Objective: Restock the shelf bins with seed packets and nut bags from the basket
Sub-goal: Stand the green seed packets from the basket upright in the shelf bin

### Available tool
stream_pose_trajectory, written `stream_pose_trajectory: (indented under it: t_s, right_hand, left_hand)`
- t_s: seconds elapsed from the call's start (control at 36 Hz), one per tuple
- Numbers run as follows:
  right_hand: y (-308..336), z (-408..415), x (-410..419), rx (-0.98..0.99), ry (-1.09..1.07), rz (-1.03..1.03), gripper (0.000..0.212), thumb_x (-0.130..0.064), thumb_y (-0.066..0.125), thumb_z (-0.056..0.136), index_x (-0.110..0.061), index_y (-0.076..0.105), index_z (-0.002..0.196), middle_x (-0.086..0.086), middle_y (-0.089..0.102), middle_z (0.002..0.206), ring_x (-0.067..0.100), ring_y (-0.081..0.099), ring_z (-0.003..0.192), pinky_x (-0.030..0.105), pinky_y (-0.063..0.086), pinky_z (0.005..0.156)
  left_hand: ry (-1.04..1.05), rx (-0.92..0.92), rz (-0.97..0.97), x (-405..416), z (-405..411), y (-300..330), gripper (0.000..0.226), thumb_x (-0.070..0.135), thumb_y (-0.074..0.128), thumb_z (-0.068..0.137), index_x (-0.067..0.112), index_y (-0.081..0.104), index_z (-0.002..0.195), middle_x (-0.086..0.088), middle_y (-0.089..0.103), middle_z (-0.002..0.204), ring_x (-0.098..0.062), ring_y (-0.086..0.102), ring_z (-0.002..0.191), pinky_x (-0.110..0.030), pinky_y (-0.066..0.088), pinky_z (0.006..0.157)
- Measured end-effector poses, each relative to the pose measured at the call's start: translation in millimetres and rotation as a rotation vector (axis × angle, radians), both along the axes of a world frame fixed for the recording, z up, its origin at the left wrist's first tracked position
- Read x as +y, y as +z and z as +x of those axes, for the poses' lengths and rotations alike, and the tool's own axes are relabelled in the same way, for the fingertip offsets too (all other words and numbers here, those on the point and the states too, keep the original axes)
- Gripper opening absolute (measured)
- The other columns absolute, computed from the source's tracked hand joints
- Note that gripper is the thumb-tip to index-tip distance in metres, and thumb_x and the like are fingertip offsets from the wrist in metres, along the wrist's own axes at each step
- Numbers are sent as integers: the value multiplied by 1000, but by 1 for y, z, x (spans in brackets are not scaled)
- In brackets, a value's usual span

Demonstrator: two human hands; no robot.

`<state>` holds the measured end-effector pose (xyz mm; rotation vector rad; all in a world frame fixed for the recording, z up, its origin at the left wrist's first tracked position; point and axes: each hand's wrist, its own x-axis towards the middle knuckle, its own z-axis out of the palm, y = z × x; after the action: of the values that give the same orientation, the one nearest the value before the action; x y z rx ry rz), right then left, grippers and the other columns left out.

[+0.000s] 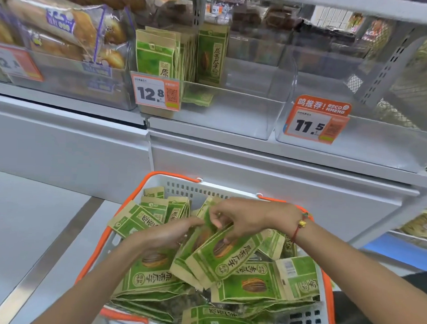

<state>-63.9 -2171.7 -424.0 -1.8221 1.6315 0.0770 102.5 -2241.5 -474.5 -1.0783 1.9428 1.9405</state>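
Note:
A white basket with orange rim (182, 188) sits low in the middle, full of green and tan seed packets (259, 284). My left hand (167, 235) grips the near edge of a small stack of seed packets (218, 257) lifted above the pile. My right hand (239, 219) pinches the top edge of the same stack. On the shelf above, a clear bin (233, 114) with a 12.8 price tag (156, 93) holds several upright seed packets (163, 56) at its left side. One packet (199, 98) lies flat on the bin floor.
To the right stands a clear bin (377, 148) with an 11.5 price tag (315, 121). Left of the seed bin is a bin of bagged bread (66, 35). A white cabinet front (255, 173) runs below the shelf, and grey floor (23, 228) lies at the left.

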Motion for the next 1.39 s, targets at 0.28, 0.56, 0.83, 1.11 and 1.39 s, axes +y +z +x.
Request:
stream_pose_trajectory:
  t_s: [0.28, 0.56, 0.83, 1.11, 1.39]
  right_hand:
    - [8, 6, -12, -8, -122, -412, 29, -23, 77, 74, -28, 53, 90, -12, 62, 101, 5, 53, 98, 28, 43, 88]
    - [26, 6, -22, -466, -606, -65, 56, -43, 54, 93, -19, 36, 141, -1, 58, 126, 10, 61, 102, 21, 51, 85]
    - [80, 10, -55, -517, -377, -959, 52, -26, 73, 82, -37, 42, 122, -16, 58, 116, -8, 54, 104, 7, 41, 83]
    - [147, -43, -113, -2, -310, -1296, 56, -39, 73, 79, -33, 43, 127, -13, 59, 120, 7, 54, 106, 21, 43, 80]
    - [135, -75, -176, -428, -358, -654, 52, -26, 82, 72, -24, 55, 117, -6, 67, 110, 13, 62, 102, 39, 52, 91]
  left_hand:
    - [1, 130, 133, 4, 10, -20, 58, 60, 49, 83, 22, 55, 125, -6, 69, 114, -22, 65, 108, -45, 40, 106]
    - [525, 574, 293, -19, -1, 5, 52, 31, 61, 86, 18, 47, 134, -10, 65, 121, -28, 61, 114, -51, 42, 102]
    - [497, 796, -368, -68, -11, 106, 50, 39, 74, 74, 36, 52, 119, 13, 67, 114, -4, 62, 106, -23, 47, 90]
    - [211, 680, -1312, -144, -35, 214, 43, 28, 81, 73, 33, 54, 106, 16, 64, 102, -8, 60, 101, -38, 48, 89]
    - [-186, 13, -1685, -178, -68, 226, 55, 40, 64, 85, 27, 39, 132, 7, 56, 126, -15, 52, 114, -35, 43, 94]
